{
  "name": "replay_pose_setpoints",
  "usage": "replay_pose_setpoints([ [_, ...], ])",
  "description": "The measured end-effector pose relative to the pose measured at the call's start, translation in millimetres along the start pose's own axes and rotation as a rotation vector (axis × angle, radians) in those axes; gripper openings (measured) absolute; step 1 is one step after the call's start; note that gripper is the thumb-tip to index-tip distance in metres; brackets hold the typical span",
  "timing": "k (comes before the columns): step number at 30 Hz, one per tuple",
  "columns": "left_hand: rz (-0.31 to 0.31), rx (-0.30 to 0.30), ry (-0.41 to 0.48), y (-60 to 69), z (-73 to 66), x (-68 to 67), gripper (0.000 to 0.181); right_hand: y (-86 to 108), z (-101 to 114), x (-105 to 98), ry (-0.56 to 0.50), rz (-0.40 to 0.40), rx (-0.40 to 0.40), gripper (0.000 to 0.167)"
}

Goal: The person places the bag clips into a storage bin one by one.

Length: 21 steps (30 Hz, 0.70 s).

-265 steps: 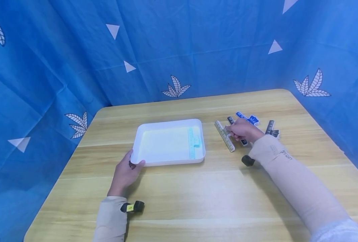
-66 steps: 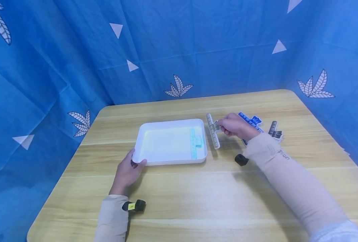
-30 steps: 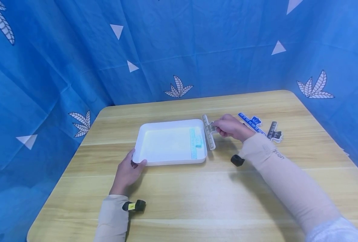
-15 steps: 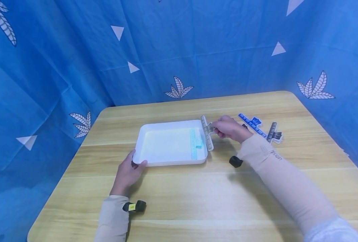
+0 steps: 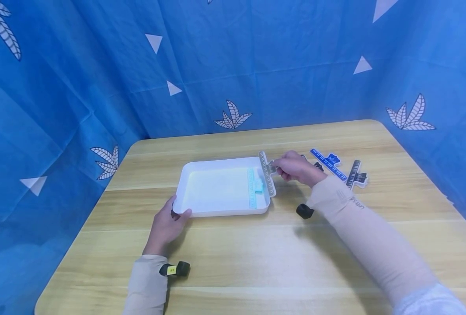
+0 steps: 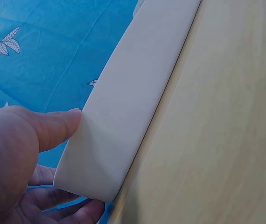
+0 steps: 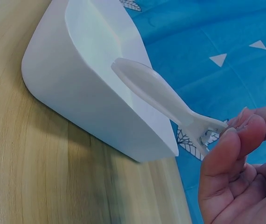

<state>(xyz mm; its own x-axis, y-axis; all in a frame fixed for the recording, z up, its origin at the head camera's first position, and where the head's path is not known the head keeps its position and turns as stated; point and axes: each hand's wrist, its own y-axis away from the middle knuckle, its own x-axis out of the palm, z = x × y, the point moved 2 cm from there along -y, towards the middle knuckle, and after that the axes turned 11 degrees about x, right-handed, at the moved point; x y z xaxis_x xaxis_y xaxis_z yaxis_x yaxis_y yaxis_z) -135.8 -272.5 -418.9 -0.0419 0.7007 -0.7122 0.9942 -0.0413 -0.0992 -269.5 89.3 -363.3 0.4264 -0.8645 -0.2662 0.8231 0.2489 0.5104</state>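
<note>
The upper part of the head view is filled by the blue curtain point(image 5: 233, 57), and below it the table point(image 5: 233, 262) is stretched to the bottom edge. At centre, the tray point(image 5: 213, 188) is gripped at its lower-left corner by the left hand point(image 5: 168, 222). Most of those fingers are hidden there, but in the left wrist view the thumb is seen pressed to the rim, the fingers curled around the corner. Right of centre, by the right hand point(image 5: 295, 167), the grey clip point(image 5: 266, 173) is held slanted over the tray's right edge; in the right wrist view its narrow end is seen pinched between thumb and finger. Whether the rim is touched cannot be told. The teal clip point(image 5: 252, 190) is laid inside, at the tray's right end. Farther right, the blue clip point(image 5: 329, 163) is placed just beside the black clip point(image 5: 353, 175); a dark clip point(image 5: 318, 166) is largely blocked by the right hand.
</note>
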Motion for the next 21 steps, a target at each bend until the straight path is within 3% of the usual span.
replay_pose_setpoints([
  [21, -0.005, 0.006, -0.002, 1.0, -2.7, -1.6, 0.075, -5.9, 4.0, 8.0, 0.004, -0.010, 0.019, 0.020],
])
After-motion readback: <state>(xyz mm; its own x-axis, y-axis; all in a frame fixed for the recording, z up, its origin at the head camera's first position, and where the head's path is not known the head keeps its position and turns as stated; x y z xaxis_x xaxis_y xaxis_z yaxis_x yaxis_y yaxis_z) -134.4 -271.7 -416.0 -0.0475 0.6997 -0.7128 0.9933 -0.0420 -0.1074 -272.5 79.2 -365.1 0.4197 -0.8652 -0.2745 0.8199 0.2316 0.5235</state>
